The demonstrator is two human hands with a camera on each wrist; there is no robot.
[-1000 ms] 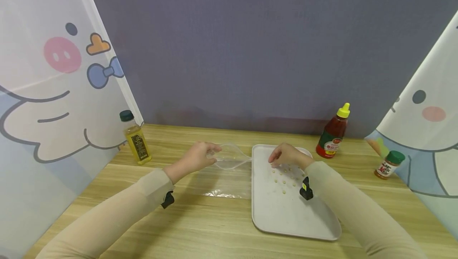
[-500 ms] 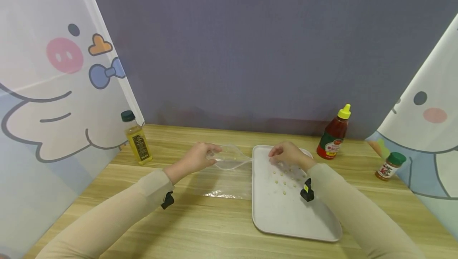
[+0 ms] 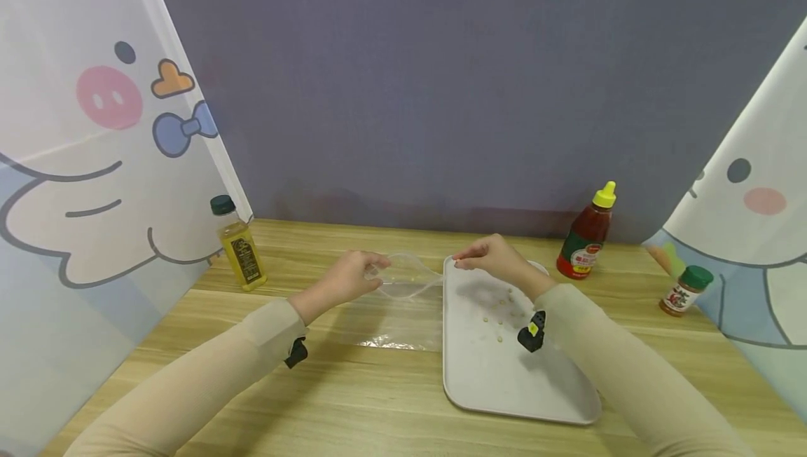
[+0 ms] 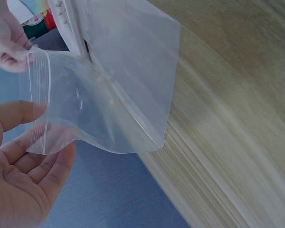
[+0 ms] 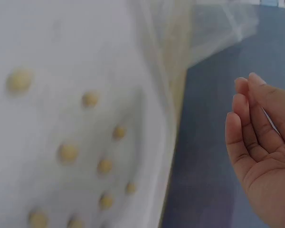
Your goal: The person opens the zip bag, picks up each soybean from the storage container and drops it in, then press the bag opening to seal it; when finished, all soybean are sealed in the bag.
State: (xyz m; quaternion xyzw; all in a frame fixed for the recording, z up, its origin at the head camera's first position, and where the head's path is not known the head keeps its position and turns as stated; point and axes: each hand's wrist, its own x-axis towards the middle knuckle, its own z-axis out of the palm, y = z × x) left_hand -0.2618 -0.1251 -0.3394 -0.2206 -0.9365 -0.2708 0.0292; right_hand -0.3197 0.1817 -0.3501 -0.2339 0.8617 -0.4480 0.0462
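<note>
My left hand [image 3: 353, 276] holds the mouth of a clear zip bag [image 4: 80, 109] spread apart, its thumb and fingers at the zip edge. The bag lies along the left side of a white tray [image 3: 492, 380], its mouth gaping; a couple of small yellowish dots show through its film. My right hand [image 3: 494, 258] is over the tray's far left corner, thumb and fingertips pinched together around a soybean that they hide. In the left wrist view that hand overlaps the bag's far corner. Several round yellow soybeans [image 5: 67, 153] lie scattered on the tray.
A bottle of yellow oil [image 3: 244, 254] stands at the back left. At the back right are a red sauce bottle [image 3: 586, 243] with a yellow cap and a small green-lidded spice jar [image 3: 686, 292]. A grey panel [image 3: 403, 92] closes off the wooden table's [image 3: 378, 401] far edge.
My right hand has lifted off the soybeans and moved left and away, toward the tray's far left corner and the bag's mouth. The left hand and bag have stayed put.
</note>
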